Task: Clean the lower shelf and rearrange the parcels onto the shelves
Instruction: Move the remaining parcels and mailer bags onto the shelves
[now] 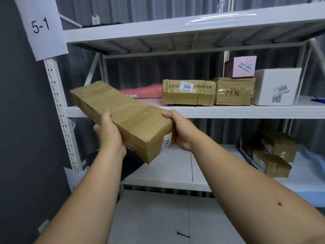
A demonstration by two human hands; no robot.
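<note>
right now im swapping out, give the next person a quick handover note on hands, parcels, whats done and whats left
Left hand and right hand both grip the long brown parcel, tilted in front of the middle shelf.
Middle shelf: pink parcel, two brown parcels, a pink-labelled box, a white box.
Lower shelf: two taped parcels at the right.
Left: shelve the held parcel. Cleaning status unclear.

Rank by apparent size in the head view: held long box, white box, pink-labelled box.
1. Held long box, though nearness to the camera inflates it.
2. White box.
3. Pink-labelled box, clearly smallest.
</note>
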